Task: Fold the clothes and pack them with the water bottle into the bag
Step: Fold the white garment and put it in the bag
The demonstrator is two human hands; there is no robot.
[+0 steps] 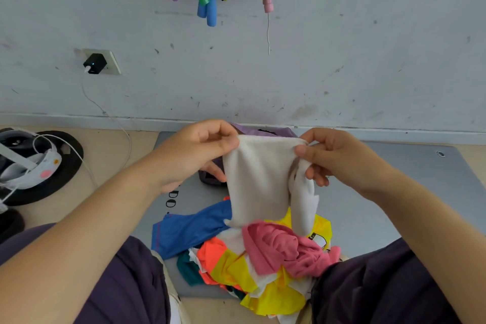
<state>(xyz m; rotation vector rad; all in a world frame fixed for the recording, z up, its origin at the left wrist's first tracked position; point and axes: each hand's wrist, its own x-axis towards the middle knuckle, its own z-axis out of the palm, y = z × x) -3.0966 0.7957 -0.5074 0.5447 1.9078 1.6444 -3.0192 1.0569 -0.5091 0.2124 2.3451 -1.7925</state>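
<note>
One grey mat (pixel 394 192) covers the floor, bearing a pile of clothes (pixel 263 265) between the person's knees. Above the pile hangs a white garment (pixel 257 181), its lower end touching the pile. Left hand (pixel 194 150) and right hand (pixel 336 155) each pinch a top corner. A purple bag (pixel 252 130) lies behind it, mostly hidden

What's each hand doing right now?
Left hand: pinching the top left edge of the white garment.
Right hand: pinching its top right edge.
</note>
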